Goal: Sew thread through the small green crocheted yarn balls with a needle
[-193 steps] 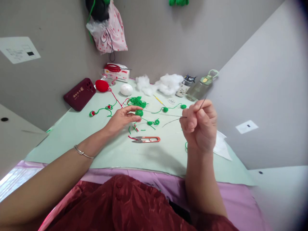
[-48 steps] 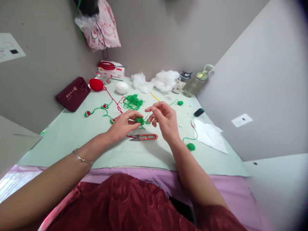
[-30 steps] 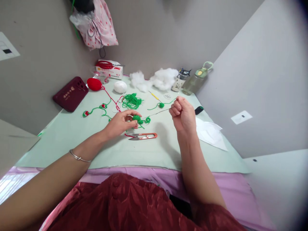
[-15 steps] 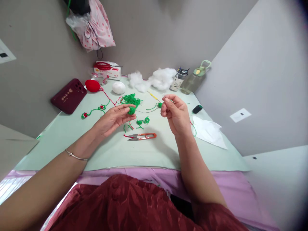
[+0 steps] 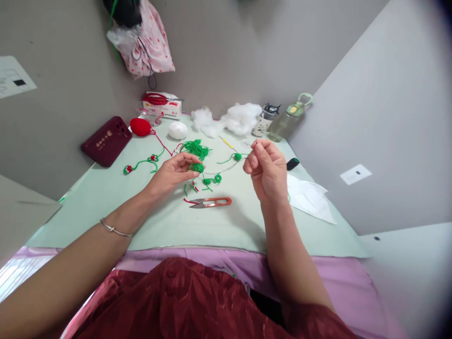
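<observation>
My left hand [image 5: 172,175] grips a small green crocheted piece [image 5: 198,167] between thumb and fingers, above the table. A thin thread [image 5: 226,170] sags from that piece across to my right hand [image 5: 267,167]. The right fingers are pinched on a fine needle [image 5: 256,137], its thin tip pointing up. Below the left hand lie small green crocheted bits [image 5: 206,181] and yarn scraps. Orange-handled thread snips [image 5: 211,202] rest in front of them. Beyond the left fingertips is a heap of green yarn [image 5: 196,149], and another green piece [image 5: 238,156] sits between the hands.
Along the back stand white stuffing [image 5: 242,118], a pen cup [image 5: 263,123] and a green bottle [image 5: 290,118]. To the left are red yarn [image 5: 140,127], a white ball [image 5: 177,131] and a dark red phone [image 5: 107,141]. A yellow-handled crochet hook [image 5: 226,142] lies centrally; white sheets [image 5: 310,197] lie right.
My right hand has moved slightly right with the needle. The green piece has turned and dropped a little in my left fingers. The whole view has shifted slightly.
</observation>
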Demonstrator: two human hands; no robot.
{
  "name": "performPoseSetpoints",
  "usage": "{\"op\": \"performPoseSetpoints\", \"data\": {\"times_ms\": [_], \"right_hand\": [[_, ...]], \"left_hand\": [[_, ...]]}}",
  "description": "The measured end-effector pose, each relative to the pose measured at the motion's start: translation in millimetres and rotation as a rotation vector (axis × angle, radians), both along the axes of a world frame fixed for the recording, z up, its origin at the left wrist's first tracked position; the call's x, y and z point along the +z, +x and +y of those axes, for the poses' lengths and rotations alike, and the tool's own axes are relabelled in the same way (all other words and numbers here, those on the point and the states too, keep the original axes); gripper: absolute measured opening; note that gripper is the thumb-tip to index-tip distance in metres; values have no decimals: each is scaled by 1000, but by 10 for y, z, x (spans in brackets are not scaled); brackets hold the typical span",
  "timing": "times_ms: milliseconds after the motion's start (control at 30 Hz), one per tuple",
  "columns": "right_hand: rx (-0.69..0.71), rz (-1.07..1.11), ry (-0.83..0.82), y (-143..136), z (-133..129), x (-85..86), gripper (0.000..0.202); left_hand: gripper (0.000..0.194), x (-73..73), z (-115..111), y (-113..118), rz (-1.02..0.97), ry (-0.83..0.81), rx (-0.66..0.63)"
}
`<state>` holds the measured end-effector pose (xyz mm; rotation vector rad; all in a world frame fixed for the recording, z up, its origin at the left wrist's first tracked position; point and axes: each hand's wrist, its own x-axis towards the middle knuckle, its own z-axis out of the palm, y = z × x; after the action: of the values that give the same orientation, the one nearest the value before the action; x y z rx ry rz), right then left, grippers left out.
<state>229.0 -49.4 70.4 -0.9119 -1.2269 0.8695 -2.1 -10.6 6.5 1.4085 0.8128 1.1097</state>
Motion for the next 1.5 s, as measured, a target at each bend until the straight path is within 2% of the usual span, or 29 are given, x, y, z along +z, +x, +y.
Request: {"op": "performPoseSetpoints", "data": {"times_ms": [100, 267, 433, 533, 733, 900, 1133, 1267, 1500], "right_hand": [[57, 26, -12, -23, -10, -15, 25], [149, 7, -2, -71, -41, -40, 18], [81, -277, 28, -164, -76, -131, 21], [117, -484, 33, -243, -81, -229, 19], [172, -641, 74, -334, -52, -379, 14], [165, -590, 38, -323, -29, -382, 12], [208, -564, 49, -319, -30, -379, 14], [101, -595, 80, -313, -17, -385, 11], [120, -84, -16, -115, 69, -211, 20]], "left_hand": [[33, 14, -3, -12, -18, 6, -41], [36, 49, -49, 31, -61, 71, -19], [39, 48, -92, 77, -73, 100, 29], [40, 47, -86, 71, -60, 95, 63], [35, 42, -86, 62, -76, 6, -27], [35, 1, -73, 61, -95, -59, -114], [34, -3, -54, 58, -141, -84, -160], [34, 32, -86, 52, -164, -151, -183], [34, 50, -92, 27, -104, -181, -189]]}}
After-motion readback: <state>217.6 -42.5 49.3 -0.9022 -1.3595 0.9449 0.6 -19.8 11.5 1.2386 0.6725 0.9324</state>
